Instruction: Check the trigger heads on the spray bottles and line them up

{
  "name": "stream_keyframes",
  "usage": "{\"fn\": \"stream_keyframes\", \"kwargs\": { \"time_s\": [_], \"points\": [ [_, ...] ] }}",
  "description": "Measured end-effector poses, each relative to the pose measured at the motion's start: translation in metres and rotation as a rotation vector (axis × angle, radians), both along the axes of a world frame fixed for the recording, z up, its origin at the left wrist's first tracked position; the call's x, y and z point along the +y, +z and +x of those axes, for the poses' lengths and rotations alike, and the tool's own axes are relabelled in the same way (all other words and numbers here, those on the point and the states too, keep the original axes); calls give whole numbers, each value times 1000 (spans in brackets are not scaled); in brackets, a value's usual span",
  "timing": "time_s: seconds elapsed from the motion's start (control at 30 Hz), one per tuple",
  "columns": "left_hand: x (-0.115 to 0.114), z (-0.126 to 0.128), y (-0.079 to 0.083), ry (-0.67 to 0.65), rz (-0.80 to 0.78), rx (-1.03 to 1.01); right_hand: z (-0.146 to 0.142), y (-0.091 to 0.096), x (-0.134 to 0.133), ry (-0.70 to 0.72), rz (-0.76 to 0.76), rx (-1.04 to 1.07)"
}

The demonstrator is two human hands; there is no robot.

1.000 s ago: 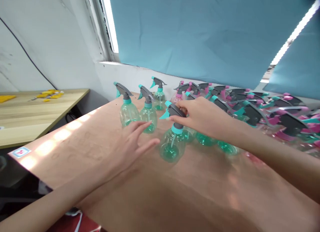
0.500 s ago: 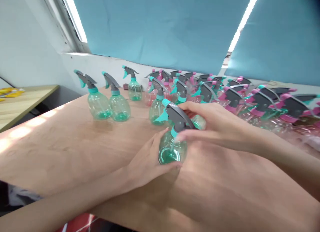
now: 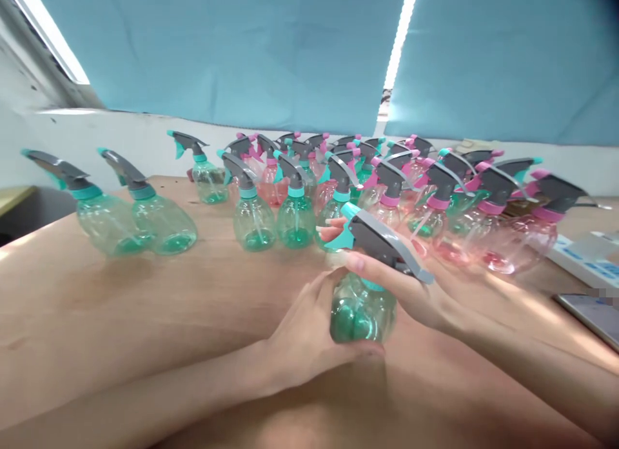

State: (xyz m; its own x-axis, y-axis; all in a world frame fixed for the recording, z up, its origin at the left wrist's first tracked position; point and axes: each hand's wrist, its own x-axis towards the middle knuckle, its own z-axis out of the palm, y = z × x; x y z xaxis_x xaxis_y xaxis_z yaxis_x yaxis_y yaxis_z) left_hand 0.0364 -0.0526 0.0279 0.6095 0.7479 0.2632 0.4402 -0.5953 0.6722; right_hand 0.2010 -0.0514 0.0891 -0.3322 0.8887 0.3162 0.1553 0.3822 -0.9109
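A clear green spray bottle (image 3: 362, 310) with a grey trigger head and teal nozzle is held over the wooden table (image 3: 145, 307). My left hand (image 3: 309, 336) cups the bottle's body from the left and below, fingers wrapped round it. My right hand (image 3: 411, 288) grips the grey trigger head (image 3: 382, 242) from the right, thumb on the near side. The bottle tilts slightly towards me.
Several green and pink spray bottles (image 3: 387, 191) crowd the back of the table. Two green ones (image 3: 140, 210) stand apart at the left, and one (image 3: 203, 175) sits farther back. A phone (image 3: 592, 310) and a white box (image 3: 585, 259) lie at the right. Blue blinds hang behind.
My left hand has closed round the bottle's body. Both hands have brought the bottle nearer to me. The view has swung right, showing more bottles.
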Motion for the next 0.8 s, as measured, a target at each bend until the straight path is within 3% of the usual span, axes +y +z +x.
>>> {"fn": "stream_keyframes", "kwargs": {
  "time_s": [0.23,0.43,0.6,0.8],
  "points": [
    [15,-5,-11,-88,1,-29,5,-5,13,-3,-4,-72],
    [32,-28,-20,-100,60,190,8,-12,24,-77,47,-145],
    [42,-43,-20,-75,127,363,14,-11,27,10,33,-180],
    [42,-42,-23,-96,151,383,14,-11,26,63,-3,-117]
  ]
}}
